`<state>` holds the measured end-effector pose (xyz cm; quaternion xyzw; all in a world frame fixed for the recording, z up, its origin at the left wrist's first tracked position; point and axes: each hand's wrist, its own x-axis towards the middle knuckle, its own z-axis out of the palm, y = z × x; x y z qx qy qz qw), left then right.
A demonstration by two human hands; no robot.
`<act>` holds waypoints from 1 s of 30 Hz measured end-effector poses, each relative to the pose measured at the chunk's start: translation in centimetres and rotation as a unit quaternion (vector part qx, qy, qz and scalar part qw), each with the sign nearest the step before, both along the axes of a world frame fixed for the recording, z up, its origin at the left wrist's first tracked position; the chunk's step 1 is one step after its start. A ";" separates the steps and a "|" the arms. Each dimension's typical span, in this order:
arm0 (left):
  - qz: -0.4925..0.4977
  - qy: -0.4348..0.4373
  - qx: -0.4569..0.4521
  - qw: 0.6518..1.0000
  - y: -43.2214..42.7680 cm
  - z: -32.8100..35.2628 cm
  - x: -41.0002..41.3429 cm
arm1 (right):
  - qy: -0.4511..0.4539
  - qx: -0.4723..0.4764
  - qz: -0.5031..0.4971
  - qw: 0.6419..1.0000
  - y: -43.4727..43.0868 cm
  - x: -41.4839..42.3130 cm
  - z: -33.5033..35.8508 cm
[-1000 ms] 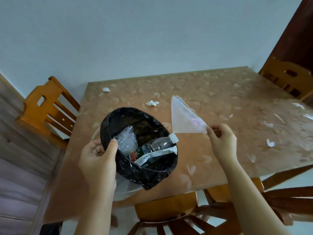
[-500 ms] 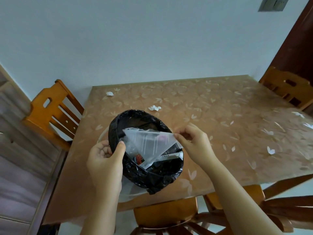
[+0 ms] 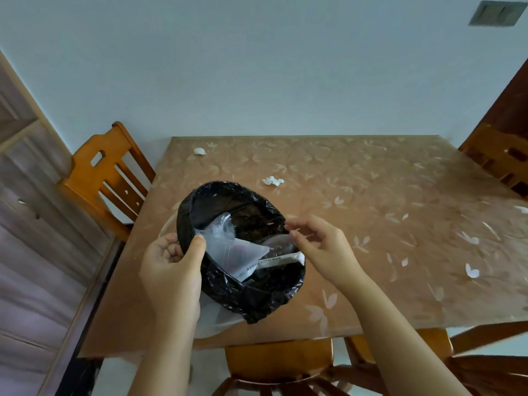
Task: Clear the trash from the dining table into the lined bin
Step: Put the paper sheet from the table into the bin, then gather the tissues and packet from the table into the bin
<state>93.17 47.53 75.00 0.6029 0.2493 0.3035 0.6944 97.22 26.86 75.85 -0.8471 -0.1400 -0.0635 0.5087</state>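
At the near left rim of the bin [image 3: 217, 195], the left hand [image 3: 171, 270] is closed on the black liner [image 3: 257, 301], thumb inside, fingers outside. Opposite it, the right hand [image 3: 320, 247] hovers at the right rim with fingers loosely spread, holding nothing. Between the hands, a clear plastic bag [image 3: 228, 250] lies inside the bin over a labelled bottle [image 3: 277, 257]. Beyond the hands, two crumpled tissues [image 3: 273, 180] [image 3: 199, 151] rest on the surface [image 3: 400, 252].

Bare forearms — no sleeves, hands [image 3: 171, 267] ungloved
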 end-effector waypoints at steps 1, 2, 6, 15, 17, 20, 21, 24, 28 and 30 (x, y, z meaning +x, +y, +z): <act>0.007 0.001 -0.001 1.000 0.2 0.0 0.0 | -0.018 -0.025 -0.018 0.999 -0.2 0.1 -0.2; 0.015 0.001 -0.001 1.000 0.3 0.1 0.0 | -0.034 -0.049 -0.035 0.998 -0.3 0.3 -0.4; 0.049 -0.004 -0.001 0.999 1.1 0.3 -0.2 | -0.053 -0.123 -0.074 0.988 -0.9 0.9 -1.4; 0.145 -0.013 0.010 0.989 3.6 0.4 -2.3 | -0.036 -0.282 -0.046 0.958 0.8 1.6 -4.6; 0.152 -0.015 0.018 0.988 4.6 0.2 -3.1 | -0.026 -0.297 -0.039 0.954 1.9 1.4 -5.3; 0.168 0.000 0.027 0.985 6.5 -0.2 -4.6 | -0.007 -0.310 -0.034 0.950 4.1 0.0 -6.0; 0.173 0.001 0.022 0.985 7.3 -0.3 -5.1 | -0.003 -0.315 -0.031 0.949 5.0 -0.6 -6.2; 0.175 0.001 0.002 0.985 10.0 -0.5 -6.4 | 0.001 -0.330 -0.032 0.943 7.4 -2.1 -6.6; 0.142 -0.007 -0.008 0.990 14.9 -0.4 -8.9 | 0.030 -0.337 -0.066 0.939 11.7 -5.0 -6.7; 0.125 -0.011 -0.011 0.992 17.7 -0.2 -10.2 | 0.033 -0.319 -0.081 0.944 14.8 -7.0 -6.7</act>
